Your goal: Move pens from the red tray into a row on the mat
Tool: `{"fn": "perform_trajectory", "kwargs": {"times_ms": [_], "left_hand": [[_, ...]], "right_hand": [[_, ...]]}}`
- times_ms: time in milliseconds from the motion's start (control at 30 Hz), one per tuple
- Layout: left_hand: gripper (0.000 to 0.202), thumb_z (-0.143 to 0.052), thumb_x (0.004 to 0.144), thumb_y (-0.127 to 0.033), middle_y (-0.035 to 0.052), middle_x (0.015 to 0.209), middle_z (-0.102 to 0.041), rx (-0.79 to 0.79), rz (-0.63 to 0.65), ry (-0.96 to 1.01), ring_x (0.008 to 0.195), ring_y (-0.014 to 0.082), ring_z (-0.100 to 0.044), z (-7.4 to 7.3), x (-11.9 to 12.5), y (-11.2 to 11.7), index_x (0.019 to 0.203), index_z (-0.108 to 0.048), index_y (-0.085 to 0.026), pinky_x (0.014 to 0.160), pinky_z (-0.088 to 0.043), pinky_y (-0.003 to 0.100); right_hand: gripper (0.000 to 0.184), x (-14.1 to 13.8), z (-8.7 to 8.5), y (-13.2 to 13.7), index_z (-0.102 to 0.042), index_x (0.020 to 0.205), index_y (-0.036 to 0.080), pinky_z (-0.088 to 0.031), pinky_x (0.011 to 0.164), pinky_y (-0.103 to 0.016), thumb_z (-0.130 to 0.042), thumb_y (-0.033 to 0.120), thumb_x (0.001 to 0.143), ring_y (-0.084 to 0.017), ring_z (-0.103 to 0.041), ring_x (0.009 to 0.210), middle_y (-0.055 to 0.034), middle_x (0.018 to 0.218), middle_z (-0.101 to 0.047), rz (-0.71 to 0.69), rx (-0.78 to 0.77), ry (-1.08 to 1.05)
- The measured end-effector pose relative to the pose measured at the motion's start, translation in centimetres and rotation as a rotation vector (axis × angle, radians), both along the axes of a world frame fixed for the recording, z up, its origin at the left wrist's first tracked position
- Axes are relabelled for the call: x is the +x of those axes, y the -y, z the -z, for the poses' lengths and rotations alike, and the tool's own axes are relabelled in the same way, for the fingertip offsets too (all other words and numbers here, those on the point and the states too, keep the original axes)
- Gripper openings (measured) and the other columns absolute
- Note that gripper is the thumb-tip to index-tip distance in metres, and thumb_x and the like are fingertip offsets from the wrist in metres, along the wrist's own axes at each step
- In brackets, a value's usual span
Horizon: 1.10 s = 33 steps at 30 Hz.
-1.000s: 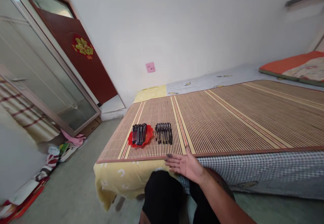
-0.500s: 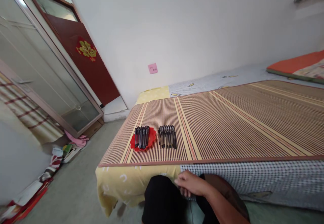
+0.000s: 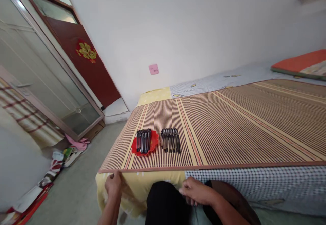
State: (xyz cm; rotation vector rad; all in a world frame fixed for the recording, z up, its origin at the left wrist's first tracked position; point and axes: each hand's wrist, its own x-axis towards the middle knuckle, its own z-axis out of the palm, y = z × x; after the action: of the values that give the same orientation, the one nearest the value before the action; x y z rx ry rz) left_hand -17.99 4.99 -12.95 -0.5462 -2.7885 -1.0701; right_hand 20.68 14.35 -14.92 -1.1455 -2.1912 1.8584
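My left hand (image 3: 113, 183) is closed, knuckles up, against the front edge of the bed beside the striped mat's (image 3: 229, 126) border; nothing shows in its fingers. Over my knees, my right hand (image 3: 194, 191) is loosely curled and holds nothing that I can see. On the mat, ahead of both hands, lies a red scalloped dish (image 3: 154, 143) with a bunch of dark pens (image 3: 144, 142) in it. Just right of the dish, several more pens (image 3: 170, 141) lie side by side in a row, caps toward the wall.
A yellow sheet (image 3: 137, 184) and a checked sheet (image 3: 254, 181) hang over the bed's front. An orange-topped folded bedding piece (image 3: 300, 62) lies at far right. A pink note (image 3: 153, 69) is stuck on the wall. Left are a glass-paneled door (image 3: 58, 72) and items along the floor (image 3: 54, 164).
My left hand has come into view at the bed's front edge. My right hand has shifted slightly right and down with the view. The pens and dish look unchanged.
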Motion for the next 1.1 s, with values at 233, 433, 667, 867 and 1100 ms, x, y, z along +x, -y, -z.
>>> {"fn": "perform_trajectory", "kwargs": {"times_ms": [233, 433, 667, 867, 1100], "left_hand": [[0.035, -0.043, 0.084, -0.051, 0.012, 0.083, -0.07, 0.054, 0.085, -0.138, 0.08, 0.0303, -0.068, -1.8, 3.0, 1.2, 0.084, -0.06, -0.02, 0.07, -0.051, 0.038], [0.036, -0.044, 0.088, -0.043, 0.0104, 0.098, -0.071, -0.08, 0.374, -0.274, 0.093, 0.025, -0.066, -6.5, 3.3, -7.2, 0.099, -0.067, -0.018, 0.082, -0.048, 0.032], [0.038, -0.056, 0.083, -0.044, 0.0215, 0.093, -0.071, -0.355, 0.466, -0.286, 0.095, 0.0354, -0.065, -7.1, 3.4, -13.4, 0.08, -0.076, -0.012, 0.08, -0.046, 0.038], [0.029, -0.06, 0.08, -0.037, 0.0232, 0.101, -0.07, -0.354, 0.455, -0.228, 0.106, 0.0386, -0.063, -7.1, 4.4, -14.3, 0.081, -0.076, -0.012, 0.086, -0.045, 0.042], [0.017, -0.06, 0.078, -0.028, 0.0206, 0.091, -0.071, -0.085, 0.424, -0.015, 0.108, 0.0393, -0.062, -8.8, 5.6, -13.5, 0.071, -0.068, -0.015, 0.089, -0.045, 0.045]], "right_hand": [[0.023, -0.1, 0.3, -0.2, -0.05, 0.065, 0.02, -0.037, 0.041, -0.018, -0.054, 0.028, 0.086, -0.011, -0.054, 0.043, 0.0021, 0.053, -0.059, -0.029, 0.056, 0.009], [0.024, 0.0, 0.5, -0.1, -0.049, 0.065, 0.02, -0.037, 0.043, -0.018, -0.052, 0.029, 0.087, -0.01, -0.053, 0.043, 0.0025, 0.052, -0.057, -0.03, 0.078, 0.017], [0.023, 0.3, 0.8, 0.0, -0.048, 0.062, 0.02, -0.038, 0.044, -0.018, -0.054, 0.024, 0.084, -0.01, -0.053, 0.045, 0.0027, 0.052, -0.056, -0.004, 0.08, -0.018], [0.025, 0.3, 1.0, -0.1, -0.048, 0.06, 0.02, -0.038, 0.044, -0.018, -0.053, 0.026, 0.085, -0.009, -0.052, 0.045, 0.0024, 0.053, -0.056, -0.012, 0.1, -0.014], [0.021, 0.4, 1.0, 0.0, -0.05, 0.064, 0.02, -0.038, 0.046, -0.018, -0.057, 0.03, 0.082, -0.011, -0.056, 0.048, 0.0026, 0.053, -0.058, 0.014, 0.133, 0.016]]}}
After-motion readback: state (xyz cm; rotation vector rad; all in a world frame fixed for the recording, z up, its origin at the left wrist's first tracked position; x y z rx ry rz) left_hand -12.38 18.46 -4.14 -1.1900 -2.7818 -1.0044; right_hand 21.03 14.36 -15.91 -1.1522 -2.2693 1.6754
